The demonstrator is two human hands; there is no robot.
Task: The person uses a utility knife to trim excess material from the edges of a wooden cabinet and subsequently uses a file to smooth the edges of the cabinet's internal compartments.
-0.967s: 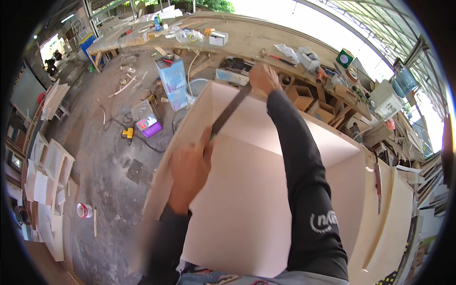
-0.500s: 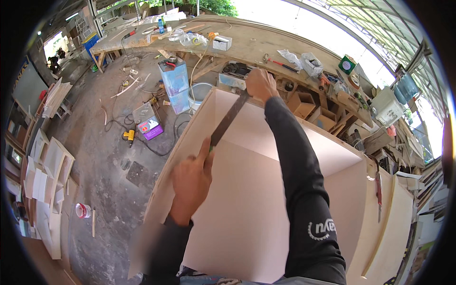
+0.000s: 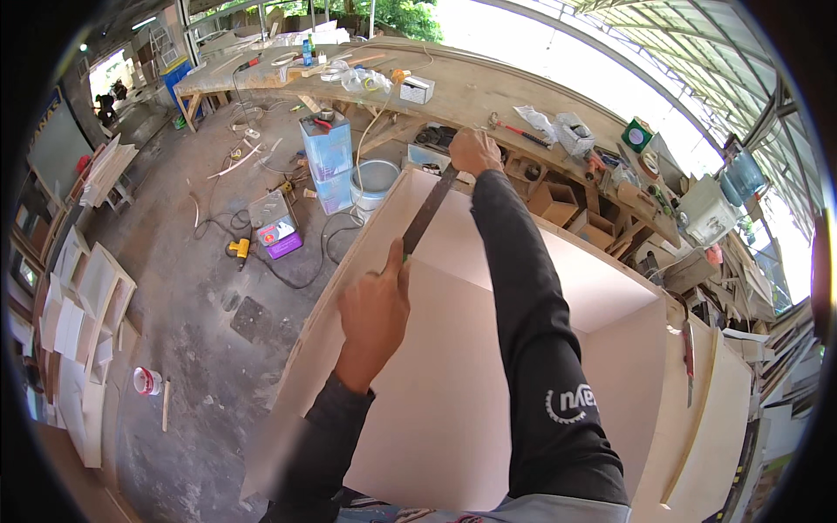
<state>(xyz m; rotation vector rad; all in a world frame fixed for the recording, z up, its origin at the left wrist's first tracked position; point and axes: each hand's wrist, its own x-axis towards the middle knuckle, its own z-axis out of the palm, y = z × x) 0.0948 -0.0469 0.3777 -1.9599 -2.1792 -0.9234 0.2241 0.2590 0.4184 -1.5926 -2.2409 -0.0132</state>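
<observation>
A long, flat, dark metal file (image 3: 430,213) lies slantwise across the far left corner of a large open box of pale boards (image 3: 453,366). Its near end is in my left hand (image 3: 373,318), closed round it with the index finger stretched along the blade. A speck of green handle shows by those fingers. At the far end, my right hand (image 3: 476,152) is closed over the tip, near the box's far rim. The file's underside is hidden, so I cannot tell exactly where it touches the edge.
Behind the box stands a long wooden workbench (image 3: 471,87), with a red-handled hammer (image 3: 523,132) on it. Left of the box are a blue tin (image 3: 327,144), a bucket (image 3: 375,179), a yellow drill (image 3: 239,250) and loose cables. Pale shelf units (image 3: 91,322) line the left side.
My left hand has moved a little forward and to the right. My right hand is slightly nearer the box's far left corner, still on the file. The whole view has shifted slightly.
</observation>
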